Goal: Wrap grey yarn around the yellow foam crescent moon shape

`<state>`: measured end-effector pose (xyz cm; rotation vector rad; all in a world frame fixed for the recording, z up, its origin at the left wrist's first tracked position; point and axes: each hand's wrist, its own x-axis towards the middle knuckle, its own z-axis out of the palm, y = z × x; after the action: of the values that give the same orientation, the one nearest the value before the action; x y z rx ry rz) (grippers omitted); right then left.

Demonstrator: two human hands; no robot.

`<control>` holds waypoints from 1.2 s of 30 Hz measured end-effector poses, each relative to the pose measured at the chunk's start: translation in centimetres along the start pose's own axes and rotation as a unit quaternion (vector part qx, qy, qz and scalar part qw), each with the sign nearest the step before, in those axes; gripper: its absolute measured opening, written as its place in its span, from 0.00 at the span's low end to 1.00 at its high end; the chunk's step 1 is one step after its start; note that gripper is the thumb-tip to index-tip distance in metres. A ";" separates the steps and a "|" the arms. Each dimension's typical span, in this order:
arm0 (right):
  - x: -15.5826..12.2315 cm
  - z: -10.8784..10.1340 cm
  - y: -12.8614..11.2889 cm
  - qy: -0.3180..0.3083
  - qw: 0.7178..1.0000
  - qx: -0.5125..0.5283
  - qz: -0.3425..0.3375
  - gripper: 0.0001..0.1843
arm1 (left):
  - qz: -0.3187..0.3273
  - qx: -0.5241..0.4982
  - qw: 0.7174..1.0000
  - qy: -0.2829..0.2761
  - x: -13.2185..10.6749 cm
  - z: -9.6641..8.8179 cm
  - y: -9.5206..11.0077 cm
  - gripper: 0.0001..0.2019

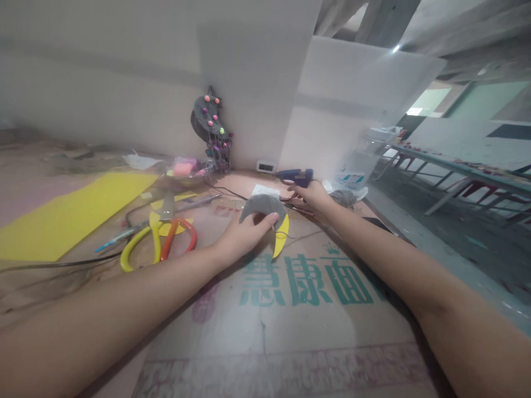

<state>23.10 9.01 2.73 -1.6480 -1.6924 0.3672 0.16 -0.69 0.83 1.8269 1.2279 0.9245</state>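
My left hand (257, 229) is closed on a crescent-shaped piece, with the thumb on its near face. Grey yarn (263, 204) covers the upper part of this crescent, while its lower tip is bare yellow (281, 237). A thin loose strand hangs by the tip. Farther back and to the right, my right hand (312, 194) is at a dark blue glue gun (295, 176), with curled fingers that seem to be around its handle. Blur partly hides that grip. Between the hands and the wall lies a small white paper (265, 191).
Yellow-and-red-handled pliers (160, 235) and a blue-tipped pen (114, 241) lie left. Beyond them is a yellow sheet (91, 207). A grey crescent with coloured balls (209, 119) stands against the wall (249, 72). A ball of grey yarn (344, 198) sits right, near the table edge.
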 end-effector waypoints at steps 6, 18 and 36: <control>-5.3 -3.2 -1.7 0.042 0.994 0.094 -0.033 0.15 | -0.023 -0.015 0.999 0.029 0.8 -0.2 -0.9 0.22; -13.3 -3.9 -1.2 0.002 0.997 0.063 -0.045 0.19 | -0.015 0.026 0.996 0.078 0.7 -0.6 -0.6 0.21; -14.2 -3.2 -1.9 -0.049 0.993 0.001 -0.106 0.16 | -0.010 0.019 0.995 0.100 0.5 -0.6 -0.5 0.23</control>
<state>22.48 -5.59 1.95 -1.4505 -1.9190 0.3511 -0.42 0.03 0.78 1.7812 1.3905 1.1019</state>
